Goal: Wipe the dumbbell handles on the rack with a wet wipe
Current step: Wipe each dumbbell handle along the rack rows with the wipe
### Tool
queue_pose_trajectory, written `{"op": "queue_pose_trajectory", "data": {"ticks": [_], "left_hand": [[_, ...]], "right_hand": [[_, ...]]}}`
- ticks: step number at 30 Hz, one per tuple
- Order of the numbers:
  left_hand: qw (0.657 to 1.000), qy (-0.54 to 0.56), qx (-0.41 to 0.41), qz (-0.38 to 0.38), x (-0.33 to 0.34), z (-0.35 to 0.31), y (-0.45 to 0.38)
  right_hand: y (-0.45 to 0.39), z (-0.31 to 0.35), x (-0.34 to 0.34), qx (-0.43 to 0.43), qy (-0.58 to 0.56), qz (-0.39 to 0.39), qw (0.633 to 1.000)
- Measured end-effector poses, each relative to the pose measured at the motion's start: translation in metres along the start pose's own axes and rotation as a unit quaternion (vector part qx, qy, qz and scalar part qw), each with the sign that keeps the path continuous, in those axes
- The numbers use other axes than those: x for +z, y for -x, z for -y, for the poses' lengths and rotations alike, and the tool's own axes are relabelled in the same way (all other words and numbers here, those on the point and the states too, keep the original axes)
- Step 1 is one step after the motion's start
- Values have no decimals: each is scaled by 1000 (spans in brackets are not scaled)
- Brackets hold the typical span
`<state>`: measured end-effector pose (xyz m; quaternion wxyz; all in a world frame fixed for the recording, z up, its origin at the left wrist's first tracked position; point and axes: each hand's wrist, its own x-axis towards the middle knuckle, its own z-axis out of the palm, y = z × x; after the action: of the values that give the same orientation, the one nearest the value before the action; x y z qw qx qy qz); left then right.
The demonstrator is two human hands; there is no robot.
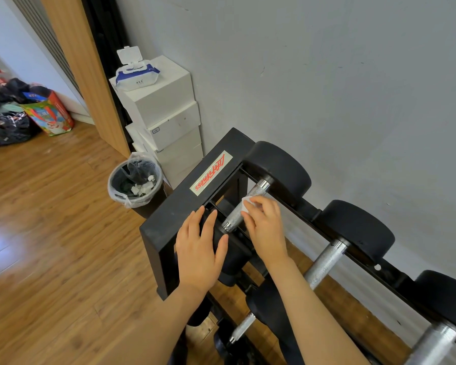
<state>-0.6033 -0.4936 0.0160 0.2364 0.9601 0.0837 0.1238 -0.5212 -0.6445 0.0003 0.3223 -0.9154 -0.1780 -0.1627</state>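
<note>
Black dumbbell rack [169, 222] against a grey wall [327, 75], seen from above. On the top row, first dumbbell [269, 177] at the left end of the rack, with knurled metal handle [244, 206] between two black heads. Right hand [263, 219] over this handle, fingers curled, pinching a small white wet wipe [248, 202] and pressing it on the upper half of the handle. Left hand [202, 246] with straight, spread fingers, resting flat on the near head of the same dumbbell and touching the rack frame, holding nothing. Second dumbbell [353, 227] just beside on the right, its grey handle [327, 259] uncovered. Third dumbbell [442, 312] at the right edge, only partly in view. More dumbbells on a lower row, mostly hidden under the arms.

Left of the rack, a small bin [134, 180] with a plastic liner and crumpled white pieces inside, on the wooden floor [50, 219]. Behind the bin, a stack of white boxes [163, 114]; on top, a pack of wet wipes [136, 72] with the lid open. Far left, a colourful bag [50, 114] near dark bags.
</note>
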Motion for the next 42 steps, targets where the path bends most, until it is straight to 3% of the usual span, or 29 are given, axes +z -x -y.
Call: {"op": "queue_pose_trajectory", "data": {"ticks": [3,8,13,18,26,31,42], "left_hand": [[1000,0,-2,2,0,-1,0],[1000,-5,-2,8,0,-1,-1],[1000,-10,1,8,0,0,-1],[1000,-13,-6,15,-1,-1,0],[1000,-23,-2,15,-2,-1,-1],[999,-31,-1,17,-4,-2,-1],[1000,-25,2,16,-4,-2,-1]], "right_hand": [[1,3,4,35,-28,-16,999],[-3,13,14,175,-108,-99,973],[10,22,19,164,-120,-96,974],[-4,18,17,247,-199,-147,937],[10,17,16,182,-206,-103,956],[-4,15,13,277,-259,-154,912],[-1,22,14,336,-307,-182,872]]}}
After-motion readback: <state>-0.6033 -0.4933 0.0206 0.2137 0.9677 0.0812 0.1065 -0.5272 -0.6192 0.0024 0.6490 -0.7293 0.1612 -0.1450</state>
